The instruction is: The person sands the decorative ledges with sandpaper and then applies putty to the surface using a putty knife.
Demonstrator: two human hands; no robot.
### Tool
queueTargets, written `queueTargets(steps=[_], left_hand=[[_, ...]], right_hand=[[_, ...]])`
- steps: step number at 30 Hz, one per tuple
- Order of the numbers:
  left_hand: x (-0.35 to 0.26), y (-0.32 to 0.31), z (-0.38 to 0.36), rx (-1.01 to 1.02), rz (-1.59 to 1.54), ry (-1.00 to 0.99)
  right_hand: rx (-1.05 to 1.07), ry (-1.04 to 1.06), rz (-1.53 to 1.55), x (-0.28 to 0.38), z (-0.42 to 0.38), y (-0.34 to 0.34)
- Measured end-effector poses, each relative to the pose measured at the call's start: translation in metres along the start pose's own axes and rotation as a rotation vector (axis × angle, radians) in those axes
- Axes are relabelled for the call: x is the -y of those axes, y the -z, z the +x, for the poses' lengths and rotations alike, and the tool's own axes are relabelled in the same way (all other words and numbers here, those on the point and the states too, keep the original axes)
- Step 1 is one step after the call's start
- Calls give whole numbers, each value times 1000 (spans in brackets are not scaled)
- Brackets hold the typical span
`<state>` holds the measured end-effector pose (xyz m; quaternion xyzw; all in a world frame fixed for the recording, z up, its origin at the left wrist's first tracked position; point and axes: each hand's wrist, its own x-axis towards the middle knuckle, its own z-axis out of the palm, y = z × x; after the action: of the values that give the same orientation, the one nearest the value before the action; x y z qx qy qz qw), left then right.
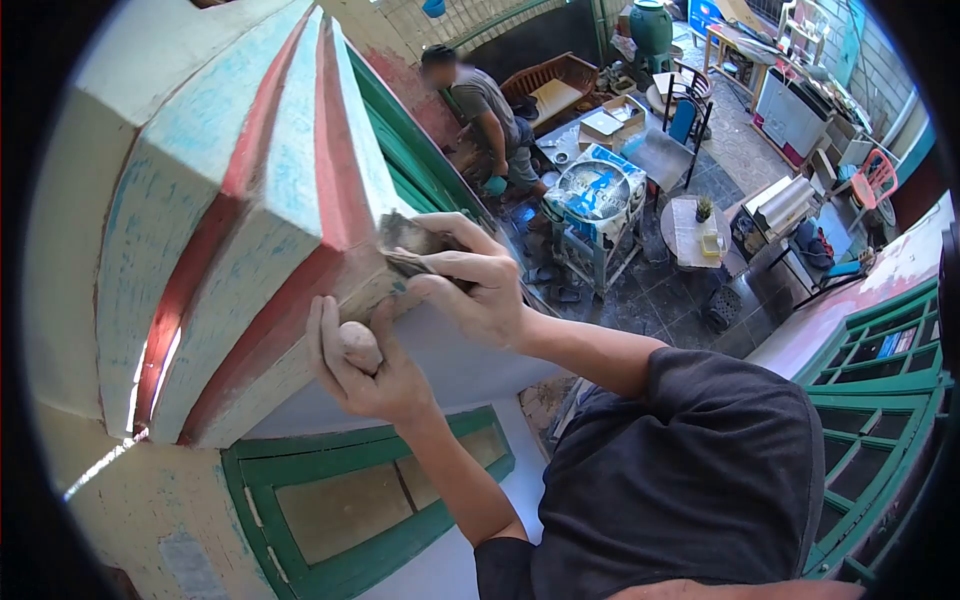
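Observation:
My right hand point(480, 285) pinches a thin, grey-smeared putty scraper point(410, 238) between thumb and fingers, against the corner of a painted ledge point(290, 235). That ledge is stepped, in worn pale blue and white with red bands. Just below, my left hand point(380, 385) curls around a pale, rounded lump of putty point(360, 347) close to the ledge's lower edge. Pale residue coats the fingers of both hands. Bare grey-beige filler point(357, 272) shows where the red band meets the corner.
Green shutters point(415, 150) adjoin the ledge, and a green-framed window point(370, 490) lies below it. Farther down, a person point(490, 120) stands near a bench point(552, 90). A paint-splashed stand point(597, 200), a round table point(690, 232) and chairs occupy the tiled floor.

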<state>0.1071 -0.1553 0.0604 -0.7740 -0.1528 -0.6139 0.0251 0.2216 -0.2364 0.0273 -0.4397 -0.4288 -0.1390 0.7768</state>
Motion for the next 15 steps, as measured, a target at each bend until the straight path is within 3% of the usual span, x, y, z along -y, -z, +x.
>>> queueTargets(steps=[5,11,15], left_hand=[[0,0,0,-21,1,14],[-2,3,1,19,-36,40],[-2,0,0,-11,-29,16]], right_hand=[[4,-21,34,-12,-8,0],[-52,62,1,-1,39,-15],[-19,37,-56,-8,-5,-1]])
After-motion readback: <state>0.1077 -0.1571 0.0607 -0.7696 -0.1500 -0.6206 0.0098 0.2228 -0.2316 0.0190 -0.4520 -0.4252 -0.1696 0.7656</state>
